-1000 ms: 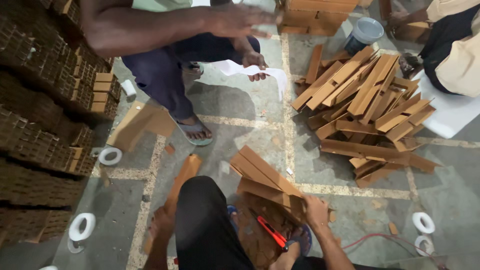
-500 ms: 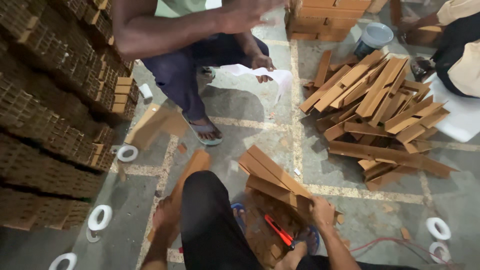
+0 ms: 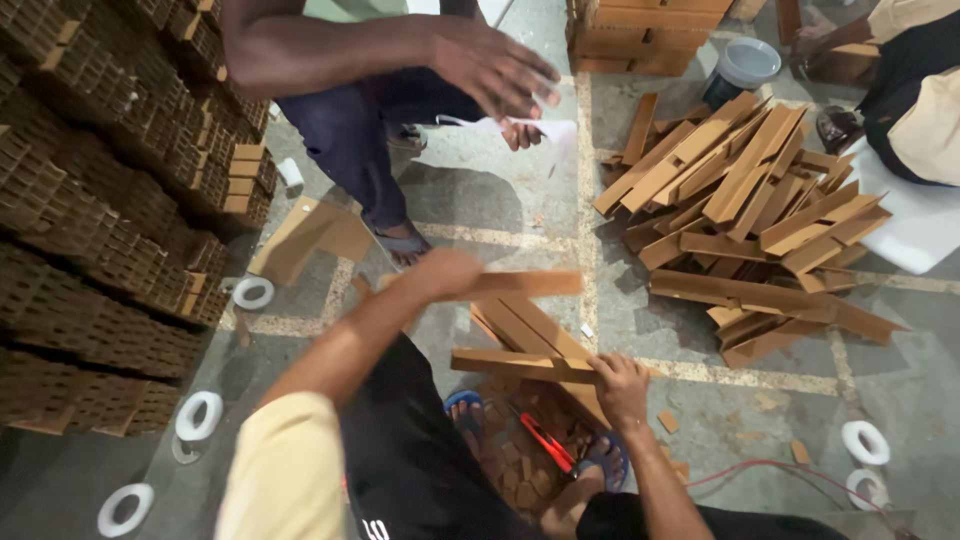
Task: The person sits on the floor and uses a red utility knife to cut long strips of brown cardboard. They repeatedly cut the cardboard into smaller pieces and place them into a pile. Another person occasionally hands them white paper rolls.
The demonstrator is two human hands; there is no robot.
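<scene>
Floor: grey concrete floor marked with pale painted lines, littered with small cardboard scraps.
Left hand: my left hand is raised above my knee, fingers closed around one end of a long brown cardboard strip, which sticks out level to the right.
Right hand: my right hand is lower, fingers curled over the right end of a second cardboard strip that lies across a small stack of folded strips in front of me.
Between my feet: a red-handled cutter lies on cardboard offcuts, just beside my blue sandal.
Right of me: a big loose pile of angled cardboard strips spreads over the floor, well apart from my hands.
Left of me: tall stacks of brown cardboard lattice line the edge, with white tape rolls on the floor near them.
Opposite: another person in dark blue trousers leans in, one open hand held out above the floor.
Top right: a third person sits by a grey bucket.
</scene>
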